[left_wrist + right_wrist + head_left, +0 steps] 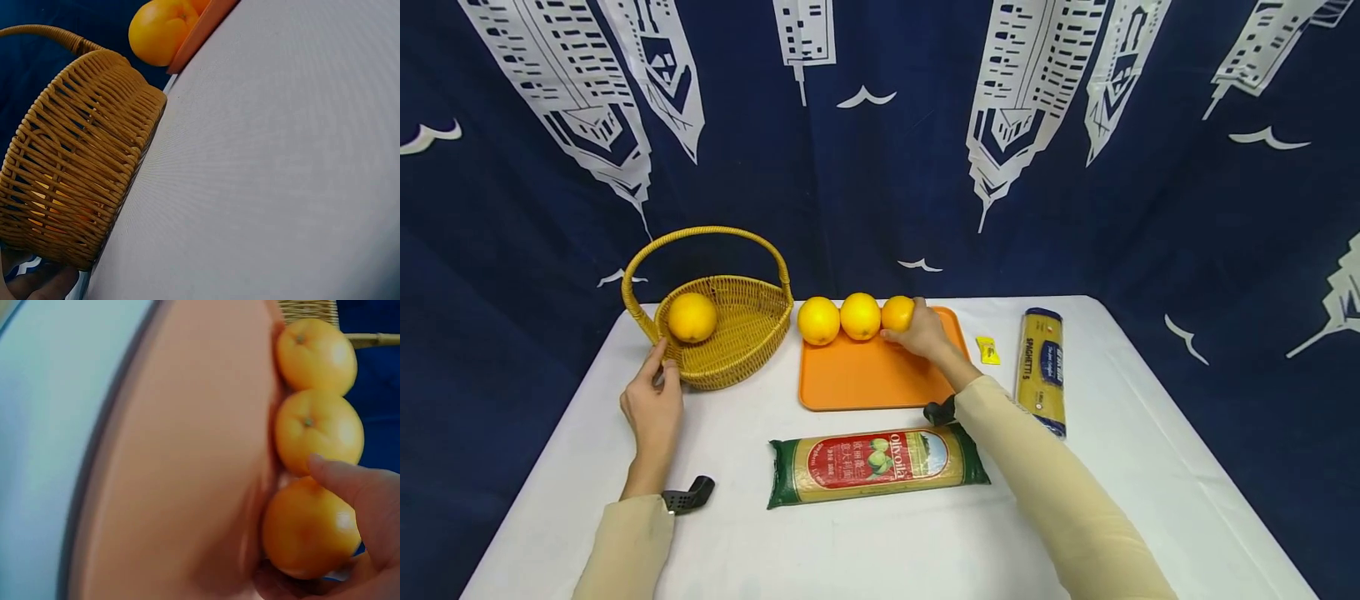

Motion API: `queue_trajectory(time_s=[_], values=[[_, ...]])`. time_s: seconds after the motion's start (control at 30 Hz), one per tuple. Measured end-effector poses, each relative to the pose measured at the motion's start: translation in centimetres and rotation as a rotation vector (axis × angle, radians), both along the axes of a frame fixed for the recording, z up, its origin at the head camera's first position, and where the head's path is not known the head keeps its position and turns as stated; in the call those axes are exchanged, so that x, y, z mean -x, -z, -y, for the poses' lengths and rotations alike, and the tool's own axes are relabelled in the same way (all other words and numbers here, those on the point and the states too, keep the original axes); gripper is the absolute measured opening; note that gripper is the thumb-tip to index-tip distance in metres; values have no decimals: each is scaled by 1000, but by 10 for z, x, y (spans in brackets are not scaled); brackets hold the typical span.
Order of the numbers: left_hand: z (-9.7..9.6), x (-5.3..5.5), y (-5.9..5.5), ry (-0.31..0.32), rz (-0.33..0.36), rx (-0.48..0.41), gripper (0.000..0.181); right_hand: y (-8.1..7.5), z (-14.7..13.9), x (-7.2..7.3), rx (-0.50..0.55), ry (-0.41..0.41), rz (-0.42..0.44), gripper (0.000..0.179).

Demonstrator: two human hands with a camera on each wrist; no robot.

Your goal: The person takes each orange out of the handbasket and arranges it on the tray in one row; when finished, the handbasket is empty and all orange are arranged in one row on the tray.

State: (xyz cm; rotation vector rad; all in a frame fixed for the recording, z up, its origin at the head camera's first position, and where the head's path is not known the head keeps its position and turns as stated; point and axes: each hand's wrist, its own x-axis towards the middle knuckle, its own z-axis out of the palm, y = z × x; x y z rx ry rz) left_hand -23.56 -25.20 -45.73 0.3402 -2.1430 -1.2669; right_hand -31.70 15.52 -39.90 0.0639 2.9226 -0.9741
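A yellow wicker basket [741, 333] with a tall arched handle stands at the back left, one orange [692, 317] inside it. My left hand [653, 408] holds the basket's near left side, its fingertips at the rim by the foot of the handle. In the left wrist view only a bit of those fingers [53, 284] shows, under the basket's end. Three oranges line the back edge of an orange tray [865, 383]. My right hand [922, 332] grips the rightmost orange [309, 528], thumb on one side and fingers round the other. The middle orange [319, 431] sits right beside it.
A spaghetti pack [865, 467] with green ends lies crosswise before the tray. To the right are a small yellow packet [988, 350] and a second spaghetti pack [1041, 367], partly behind my right sleeve. A dark blue curtain [865, 183] hangs behind the white table [737, 542].
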Motion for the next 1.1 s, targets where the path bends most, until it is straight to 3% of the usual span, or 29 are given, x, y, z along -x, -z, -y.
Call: queue_trajectory(time_s=[0.23,0.4,0.6,0.83,1.0,1.1], values=[[1,2,-2,2,4,-6,42,-18,-5,-3,6,-45,29,104],[0,1,-3,2,8,-9,42,-28,-8,-5,-43,-82,20,94],[0,0,-3,0,18,-5,43,-25,-9,-6,-37,-73,-53,77],[9,-3,-3,-8,11,21,42,-17,-2,-5,1,-41,-114,76],[7,-2,-2,-9,8,29,42,-21,-2,-7,12,-22,-109,75],[1,1,0,-1,-3,24,41,-27,-3,-8,16,-19,-153,71]])
